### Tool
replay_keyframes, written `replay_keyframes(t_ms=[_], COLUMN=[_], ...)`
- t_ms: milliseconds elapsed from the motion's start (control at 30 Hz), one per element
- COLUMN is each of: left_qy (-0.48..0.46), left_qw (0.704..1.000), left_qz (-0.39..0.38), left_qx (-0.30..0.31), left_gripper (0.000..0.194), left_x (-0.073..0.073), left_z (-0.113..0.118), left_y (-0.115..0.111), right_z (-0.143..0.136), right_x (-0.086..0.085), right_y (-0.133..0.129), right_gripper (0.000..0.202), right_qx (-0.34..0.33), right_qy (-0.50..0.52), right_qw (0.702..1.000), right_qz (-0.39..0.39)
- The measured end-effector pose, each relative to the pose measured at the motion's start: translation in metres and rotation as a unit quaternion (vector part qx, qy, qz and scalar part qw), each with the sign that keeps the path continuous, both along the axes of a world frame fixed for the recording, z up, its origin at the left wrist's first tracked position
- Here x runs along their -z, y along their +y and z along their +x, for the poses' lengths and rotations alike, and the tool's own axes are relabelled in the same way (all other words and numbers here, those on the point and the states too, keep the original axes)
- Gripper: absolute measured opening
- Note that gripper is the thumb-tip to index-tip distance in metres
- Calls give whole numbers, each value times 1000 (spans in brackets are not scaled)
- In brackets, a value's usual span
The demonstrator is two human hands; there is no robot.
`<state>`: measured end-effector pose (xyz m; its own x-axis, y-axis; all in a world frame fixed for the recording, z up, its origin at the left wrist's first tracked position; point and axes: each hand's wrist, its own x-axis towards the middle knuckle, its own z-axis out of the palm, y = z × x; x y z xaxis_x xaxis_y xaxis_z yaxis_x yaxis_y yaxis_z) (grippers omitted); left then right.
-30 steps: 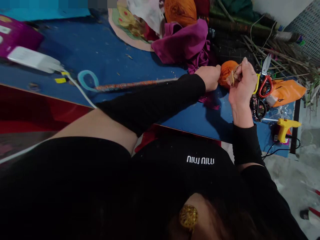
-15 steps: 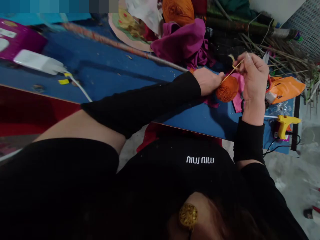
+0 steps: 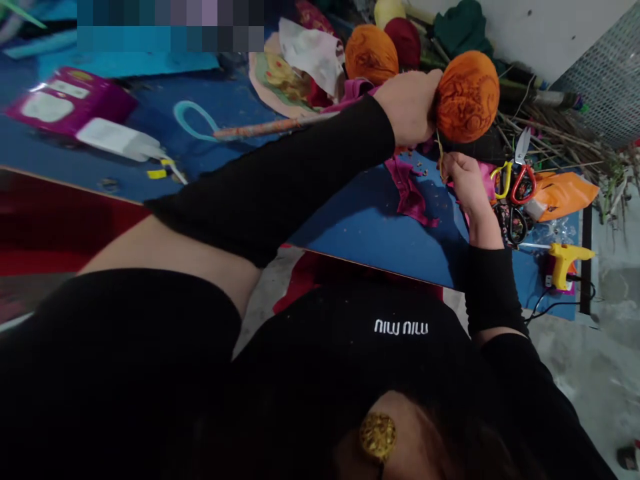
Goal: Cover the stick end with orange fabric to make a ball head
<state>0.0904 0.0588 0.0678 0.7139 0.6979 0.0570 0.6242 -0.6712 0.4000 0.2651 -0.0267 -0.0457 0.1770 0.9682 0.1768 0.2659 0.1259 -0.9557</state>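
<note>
My left hand [image 3: 411, 107] is closed at the left side of an orange cloth-covered ball [image 3: 469, 97], which is raised above the back of the table. Dark patterns mark the ball's cloth. From beside my left hand a thin yellowish string [image 3: 440, 148] hangs down to my right hand [image 3: 465, 177], whose fingers are pinched on it just below the ball. Part of my left hand's grip is hidden behind the ball and the back of the hand.
On the blue table [image 3: 365, 230] are scissors [image 3: 520, 177], a yellow glue gun [image 3: 565, 260], an orange bag [image 3: 565, 195], a magenta cloth strip [image 3: 407, 193], a wrapped stick [image 3: 265, 128] and a purple box [image 3: 70, 105]. Another orange ball [image 3: 371, 53] and sticks [image 3: 575, 137] lie behind.
The ball has risen with my left hand and turned, showing its smooth patterned side. My right hand has come down and left with the string, uncovering the scissors.
</note>
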Motion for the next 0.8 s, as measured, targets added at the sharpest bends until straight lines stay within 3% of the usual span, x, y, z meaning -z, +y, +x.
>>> replay_keyframes(t_ms=[100, 233, 400, 600, 800], left_qy=[47, 56, 91, 99, 85], left_qw=[998, 998, 996, 995, 996], left_qz=[23, 7, -6, 3, 8], left_qx=[-35, -28, 14, 12, 19], left_gripper=[54, 55, 38, 57, 63], left_x=[12, 37, 67, 78, 89], left_z=[9, 19, 23, 19, 18], left_y=[13, 8, -11, -23, -21], right_z=[-9, -30, -48, -46, -52], right_x=[-22, -41, -34, -39, -53], right_y=[-15, -30, -20, -13, -25], right_gripper=[57, 53, 57, 73, 71], right_qx=[-1, 80, 111, 132, 151], right_qy=[-120, -144, -7, 184, 176], right_qw=[990, 979, 986, 974, 971], right_qz=[76, 122, 128, 25, 54])
